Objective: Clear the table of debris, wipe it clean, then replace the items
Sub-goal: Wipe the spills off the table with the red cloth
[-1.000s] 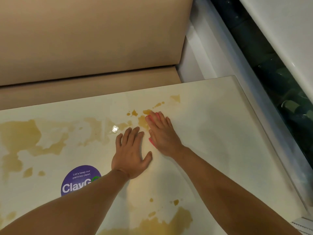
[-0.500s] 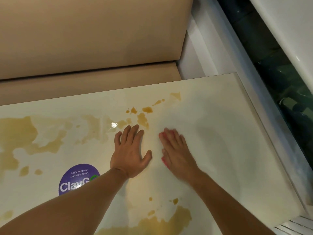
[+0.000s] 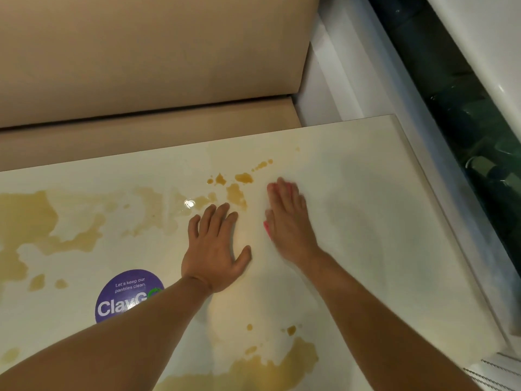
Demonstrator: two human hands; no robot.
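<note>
1. Two bare hands down flat on the glossy cream rectangular tabletop (image 3: 380,277), side by side near the middle.
2. Left hand (image 3: 215,249): fingers spread wide, palm pressed on the tabletop, holding nothing.
3. Right hand (image 3: 287,221): fingers straight and close together, pressed down on a thin pink wiping cloth (image 3: 266,230).
4. Pink cloth almost all hidden under that hand; only a small pink edge by the thumb side and a bit of pink past the fingertips.
5. Right hand a little blurry.
6. Small golden-brown wet spots (image 3: 236,190) just left of the right fingertips and just above the left fingertips.
7. Big pale brown spill patch (image 3: 28,218) far on the left side of the tabletop, well apart from both hands.
8. Another brown puddle (image 3: 259,368) at the near edge, between the two forearms.
9. Round purple sticker with white words "Let's keep our pantries clean" (image 3: 124,294) stuck to the tabletop, partly covered by the left forearm.
10. Right part of the tabletop, past the right hand, plain cream with no brown marks, only soft grey shadows.
11. Tan padded bench seat and backrest (image 3: 155,66) behind the far edge of the tabletop.
12. Dark glass strip (image 3: 465,122) off to the right, past a white ledge.
</note>
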